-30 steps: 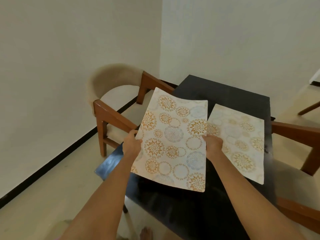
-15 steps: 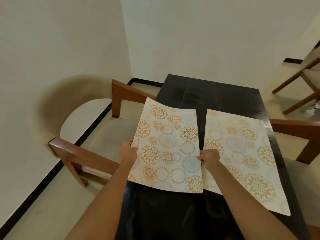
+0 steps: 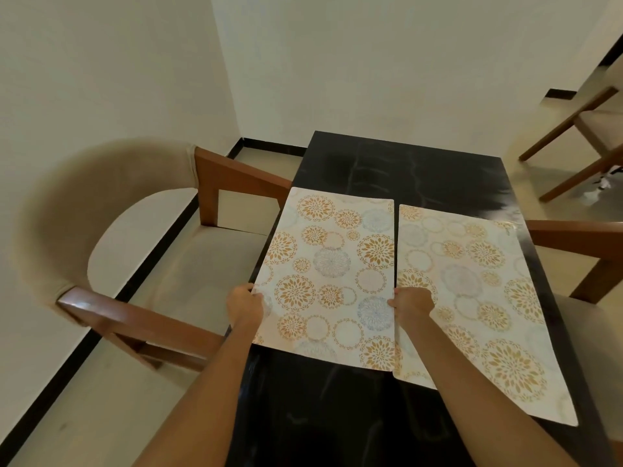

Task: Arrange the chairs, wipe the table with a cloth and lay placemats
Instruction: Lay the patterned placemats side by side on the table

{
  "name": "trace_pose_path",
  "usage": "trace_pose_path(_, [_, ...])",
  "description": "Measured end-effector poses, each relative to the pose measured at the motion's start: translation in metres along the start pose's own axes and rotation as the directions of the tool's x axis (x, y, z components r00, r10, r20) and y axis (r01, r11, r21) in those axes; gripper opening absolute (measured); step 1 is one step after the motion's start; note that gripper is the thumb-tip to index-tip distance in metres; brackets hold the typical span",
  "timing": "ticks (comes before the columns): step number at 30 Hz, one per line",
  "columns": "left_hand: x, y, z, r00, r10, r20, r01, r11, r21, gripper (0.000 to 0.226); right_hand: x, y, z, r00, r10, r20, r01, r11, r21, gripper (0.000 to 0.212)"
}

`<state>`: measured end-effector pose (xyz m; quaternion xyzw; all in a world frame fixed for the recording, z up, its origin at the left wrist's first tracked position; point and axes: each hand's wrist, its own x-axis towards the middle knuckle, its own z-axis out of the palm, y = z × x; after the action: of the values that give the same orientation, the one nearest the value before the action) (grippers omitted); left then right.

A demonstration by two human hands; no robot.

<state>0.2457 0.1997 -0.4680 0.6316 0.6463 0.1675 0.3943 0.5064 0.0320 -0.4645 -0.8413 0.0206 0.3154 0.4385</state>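
Observation:
A cream placemat [image 3: 332,271] with orange and blue flower circles lies on the left half of the black table [image 3: 404,170]. My left hand [image 3: 244,303] pinches its left edge and my right hand [image 3: 411,303] pinches its right edge. A second, matching placemat [image 3: 478,298] lies flat beside it on the right half of the table, almost touching. A beige upholstered chair [image 3: 111,237] with wooden arms stands at the table's left side.
Another wooden-armed chair [image 3: 580,237] stands at the table's right side. A third chair [image 3: 580,136] is farther off at the upper right. White walls close in behind and on the left, with a black skirting board [image 3: 148,261] along the floor.
The placemat in my hands has come down from a tilted, raised position onto the table beside the other mat. My view has moved closer over the table.

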Motion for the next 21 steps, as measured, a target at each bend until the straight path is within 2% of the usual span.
trace_pose_path(3, [-0.003,0.001,0.003,0.999,0.008,-0.031,-0.007,1.000,0.020,0.023,-0.003,-0.005,0.005,0.990,0.032,-0.137,-0.046,0.994,-0.097,0.019])
trace_pose_path(5, [-0.003,0.002,0.005,0.998,0.014,-0.066,-0.012,0.999,0.029,0.026,-0.009,-0.008,0.008,0.984,0.003,-0.176,-0.036,0.982,-0.183,0.015])
trace_pose_path(10, [-0.003,-0.003,0.008,0.994,0.052,-0.093,-0.037,0.987,0.157,0.033,-0.017,-0.004,0.008,0.982,-0.054,-0.180,-0.008,0.944,-0.329,0.011])
trace_pose_path(13, [0.002,-0.010,0.008,0.996,0.051,-0.069,-0.035,0.976,0.214,0.036,-0.017,0.001,0.008,0.976,-0.097,-0.197,0.025,0.941,-0.339,0.011])
trace_pose_path(21, [0.010,-0.019,0.008,0.998,0.058,-0.037,-0.048,0.975,0.219,0.042,-0.027,-0.001,-0.001,0.987,-0.115,-0.112,0.073,0.943,-0.325,0.019])
